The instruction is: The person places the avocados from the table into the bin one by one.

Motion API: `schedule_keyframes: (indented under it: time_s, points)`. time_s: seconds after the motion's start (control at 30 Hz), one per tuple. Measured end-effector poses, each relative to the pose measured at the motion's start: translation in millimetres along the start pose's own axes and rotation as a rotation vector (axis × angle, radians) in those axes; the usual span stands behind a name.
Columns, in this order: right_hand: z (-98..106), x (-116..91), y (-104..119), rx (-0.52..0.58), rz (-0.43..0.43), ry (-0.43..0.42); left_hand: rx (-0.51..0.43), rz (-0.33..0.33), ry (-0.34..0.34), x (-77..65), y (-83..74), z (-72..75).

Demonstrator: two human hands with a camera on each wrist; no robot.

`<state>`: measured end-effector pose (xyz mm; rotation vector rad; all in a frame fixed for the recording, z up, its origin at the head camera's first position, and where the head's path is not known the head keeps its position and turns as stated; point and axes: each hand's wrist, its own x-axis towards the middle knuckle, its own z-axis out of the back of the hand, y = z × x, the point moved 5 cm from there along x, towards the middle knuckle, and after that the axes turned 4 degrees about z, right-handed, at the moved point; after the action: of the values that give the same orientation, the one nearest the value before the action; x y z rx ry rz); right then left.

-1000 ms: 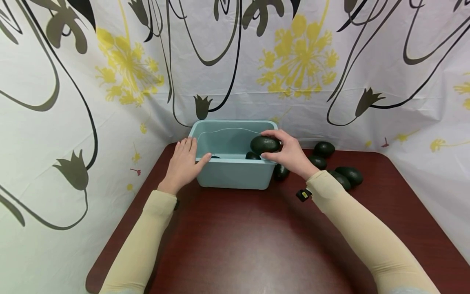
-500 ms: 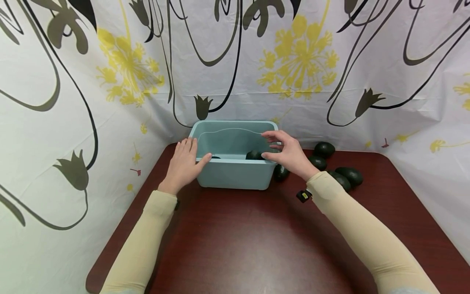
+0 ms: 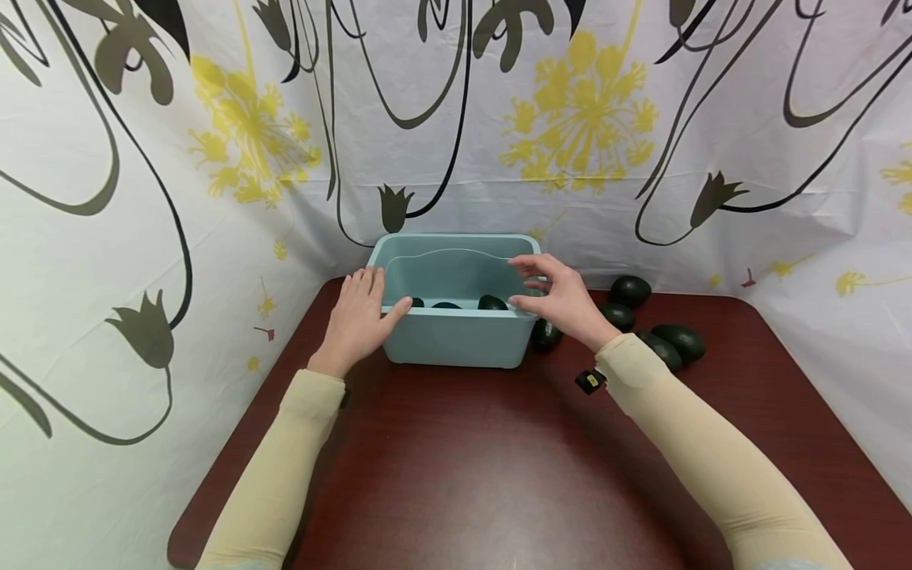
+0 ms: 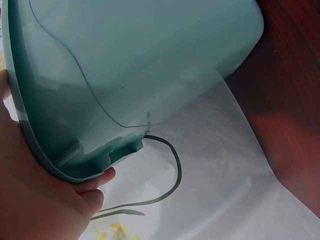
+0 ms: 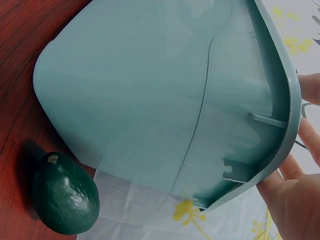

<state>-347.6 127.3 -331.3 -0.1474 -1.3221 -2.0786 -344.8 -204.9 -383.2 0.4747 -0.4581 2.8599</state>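
Observation:
A light blue plastic bin (image 3: 450, 339) stands near the back of the table. Over its left rim lies my left hand (image 3: 358, 317), with fairly straight fingers and the thumb along the front edge. My right hand (image 3: 559, 294) is at the right rim, fingers and thumb apart, nothing between them. Inside the bin, the tops of several avocados show above the front wall: one avocado (image 3: 492, 302) at the right, another avocado (image 3: 446, 305) mid-bin and a dark bit near my left thumb. The front wall hides the rest of them.
Just right of the bin, an avocado (image 5: 65, 192) lies on the dark red table (image 3: 484, 459). Several more avocados (image 3: 680, 340) sit farther right, partly behind my right forearm. A patterned white sheet (image 3: 442, 158) hangs behind and at the sides.
My right hand held an avocado over the bin, then let it go inside. Dark avocado tops now show at mid-bin and left. The left hand has stayed in place.

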Motion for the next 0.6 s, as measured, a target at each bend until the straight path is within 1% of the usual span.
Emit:
schedule_keyframes:
  time_s: [0.37, 0.6]
  points:
    - [1.0, -1.4, -4.1, 0.018, 0.005, 0.011, 0.005, -0.008, -0.001, 0.6, -0.2, -0.8]
    - [5.3, -4.5, 0.8, 0.002, 0.026, -0.003, 0.01, -0.006, -0.002, 0.8, 0.0, -0.1]
